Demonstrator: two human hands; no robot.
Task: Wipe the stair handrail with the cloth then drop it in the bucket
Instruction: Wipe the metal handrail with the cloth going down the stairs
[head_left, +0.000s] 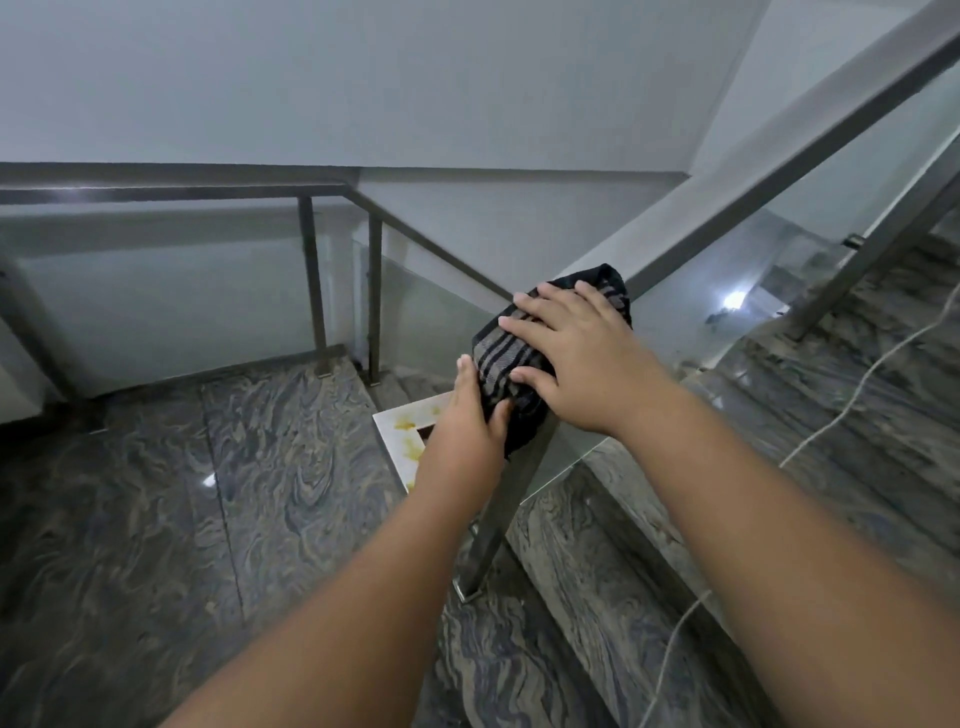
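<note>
A dark cloth (498, 358) with grey stripes is draped over the lower end of the metal stair handrail (779, 176), which climbs to the upper right. My right hand (576, 358) lies flat on top of the cloth, fingers spread, pressing it onto the rail. My left hand (470, 415) holds the cloth's left side against the rail, thumb on the fabric. The rail's end post (498, 525) drops to the marble floor below the hands. No bucket is in view.
Glass panels (727, 291) fill the railing beside the marble steps (857, 395) on the right. A second railing (171, 192) runs along the landing's far edge and descends. A white tile (400, 436) with yellow stains lies on the floor. A thin white cord (852, 395) trails over the steps.
</note>
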